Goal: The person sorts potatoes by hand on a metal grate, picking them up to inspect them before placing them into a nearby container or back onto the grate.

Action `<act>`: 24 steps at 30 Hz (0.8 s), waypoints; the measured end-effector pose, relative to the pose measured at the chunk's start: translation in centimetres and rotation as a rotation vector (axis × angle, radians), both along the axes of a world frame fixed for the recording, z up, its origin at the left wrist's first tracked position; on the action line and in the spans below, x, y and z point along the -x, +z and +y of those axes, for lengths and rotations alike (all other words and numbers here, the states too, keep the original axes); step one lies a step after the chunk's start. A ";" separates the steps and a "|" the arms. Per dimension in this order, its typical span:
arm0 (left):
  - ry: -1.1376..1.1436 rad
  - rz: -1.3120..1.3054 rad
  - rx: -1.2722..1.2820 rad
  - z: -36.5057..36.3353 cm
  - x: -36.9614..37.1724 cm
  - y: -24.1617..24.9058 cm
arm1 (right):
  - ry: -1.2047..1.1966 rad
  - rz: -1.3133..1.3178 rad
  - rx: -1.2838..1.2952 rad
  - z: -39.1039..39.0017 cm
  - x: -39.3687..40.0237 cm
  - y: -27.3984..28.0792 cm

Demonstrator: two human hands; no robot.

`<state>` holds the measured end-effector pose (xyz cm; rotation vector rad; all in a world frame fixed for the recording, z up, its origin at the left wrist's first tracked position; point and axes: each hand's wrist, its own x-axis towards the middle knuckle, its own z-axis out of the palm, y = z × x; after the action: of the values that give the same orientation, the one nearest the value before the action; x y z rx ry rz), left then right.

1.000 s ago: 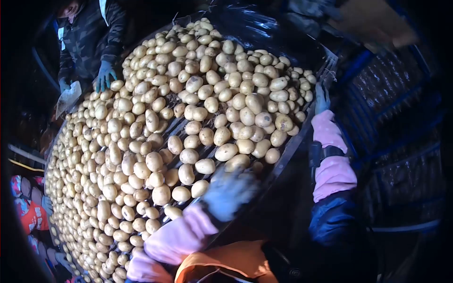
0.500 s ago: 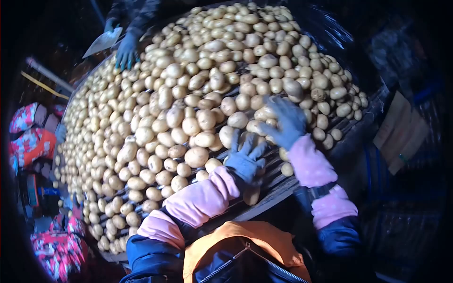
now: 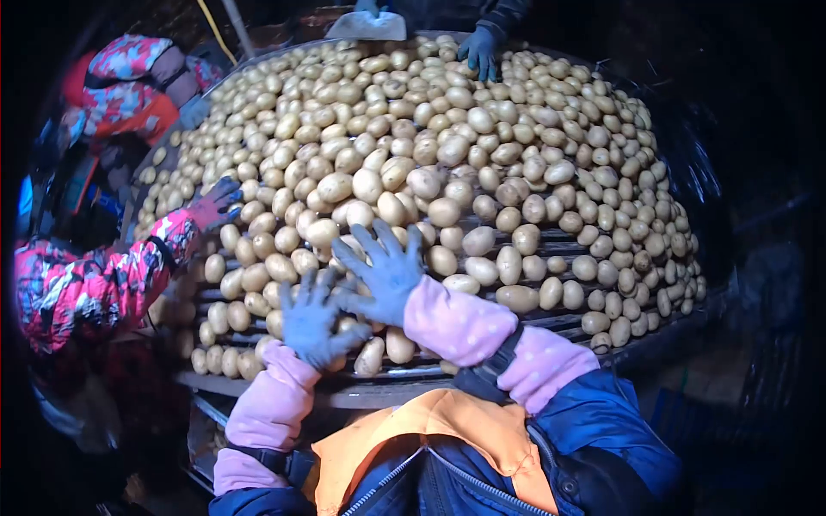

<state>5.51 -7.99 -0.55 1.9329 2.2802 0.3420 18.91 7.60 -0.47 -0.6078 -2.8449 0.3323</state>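
Observation:
Many pale potatoes are spread over a slatted table. My left hand, in a blue-grey glove, rests on the potatoes near the front edge with its fingers spread. Just right of it and a little farther in, my right hand lies palm down on more potatoes, its gloved fingers also apart. Neither hand grips anything that I can see. Close to both hands, near the front rim, lie two loose potatoes, one oval potato and one narrower potato.
A person in a pink patterned sleeve reaches a gloved hand onto the left side. Across the table, another person has a gloved hand on potatoes and a flat scoop in the other. A third person bends at the far left.
The view has turned left. Both my hands have moved left over the potatoes and are now side by side. The pink-sleeved person's arm now reaches onto the table.

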 end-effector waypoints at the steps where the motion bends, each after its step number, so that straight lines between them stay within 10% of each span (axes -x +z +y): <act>1: 0.062 0.120 -0.007 -1.4 1.8 -1.1 | 0.062 0.050 -0.020 0.0 1.3 -0.4; 6: 0.422 0.045 0.026 -5.8 6.7 -1.2 | 0.386 0.094 -0.047 -0.8 -0.7 -1.0; 10: 0.256 0.098 -0.159 -6.8 2.0 0.4 | 0.293 0.187 0.162 2.2 -9.8 -1.3; 13: 0.048 -0.077 0.003 -5.6 -2.6 1.4 | 0.100 0.032 -0.144 3.0 -13.5 1.6; 24: 0.077 -0.069 -0.124 0.0 -0.5 1.3 | 0.033 -0.088 -0.275 5.1 -1.5 0.9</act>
<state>5.97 -7.98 0.77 1.8597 2.3449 0.5617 20.38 12.74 0.45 -0.5315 -2.9130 -0.0840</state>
